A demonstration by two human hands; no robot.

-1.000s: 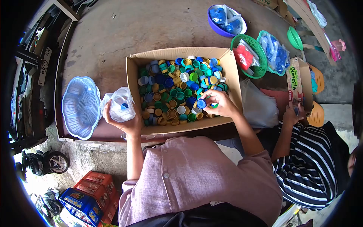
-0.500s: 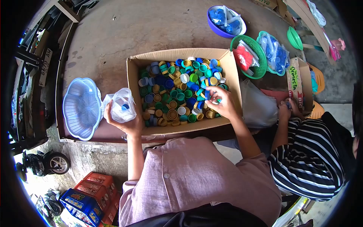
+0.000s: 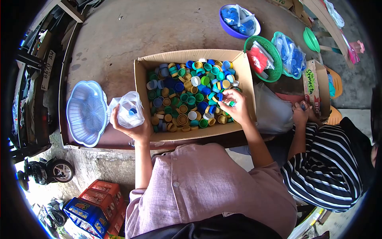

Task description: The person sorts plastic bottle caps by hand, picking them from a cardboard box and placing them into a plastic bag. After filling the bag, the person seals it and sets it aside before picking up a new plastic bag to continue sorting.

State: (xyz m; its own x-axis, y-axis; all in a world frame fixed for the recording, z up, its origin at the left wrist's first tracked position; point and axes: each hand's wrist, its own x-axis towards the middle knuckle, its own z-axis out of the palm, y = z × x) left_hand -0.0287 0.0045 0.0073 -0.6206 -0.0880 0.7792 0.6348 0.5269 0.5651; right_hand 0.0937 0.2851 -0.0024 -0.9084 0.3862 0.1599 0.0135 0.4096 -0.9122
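Note:
A cardboard box (image 3: 193,55) full of bottle caps in blue, green, gold and white stands on the table in front of me. Over its right part my right hand (image 3: 235,104) has its fingers pinched at a dark blue cap (image 3: 220,96). To the left of the box, my left hand (image 3: 133,129) holds up a clear plastic bag (image 3: 134,118) from beneath, with a blue cap inside. Just left of the bag lies a light blue oval basket (image 3: 86,113), with nothing in it.
At the back right are a purple bowl (image 3: 229,28), a green basket (image 3: 277,73) and a teal basket (image 3: 299,75) with filled bags. Clear plastic (image 3: 272,109) lies right of the box. A co-worker in a striped sleeve (image 3: 326,167) handles something small beside a carton (image 3: 312,85).
My right hand has shifted slightly right within the box, its fingers still around a blue cap. The left hand and bag have hardly moved.

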